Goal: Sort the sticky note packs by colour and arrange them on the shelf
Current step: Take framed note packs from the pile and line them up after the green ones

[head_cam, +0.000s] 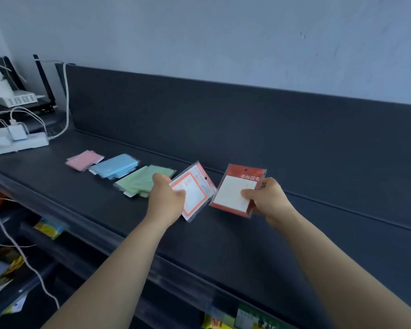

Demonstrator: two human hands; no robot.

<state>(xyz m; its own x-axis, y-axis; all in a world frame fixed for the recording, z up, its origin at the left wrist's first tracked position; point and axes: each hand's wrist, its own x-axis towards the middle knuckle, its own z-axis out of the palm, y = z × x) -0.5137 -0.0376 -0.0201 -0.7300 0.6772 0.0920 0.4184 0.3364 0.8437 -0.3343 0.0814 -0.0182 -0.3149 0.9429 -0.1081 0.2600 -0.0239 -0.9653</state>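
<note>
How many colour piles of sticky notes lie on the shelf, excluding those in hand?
3: pink pile leftmost, blue pile next, green pile beside the left hand. Packs within piles may be hidden.

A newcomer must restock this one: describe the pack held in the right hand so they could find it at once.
On the long dark shelf below the pale wall, a row of coloured packs runs from the left. At its right end the right hand grips the red pack. Unlike the clear, orange-bordered pack in the left hand, it has red card behind a white pad.
</note>
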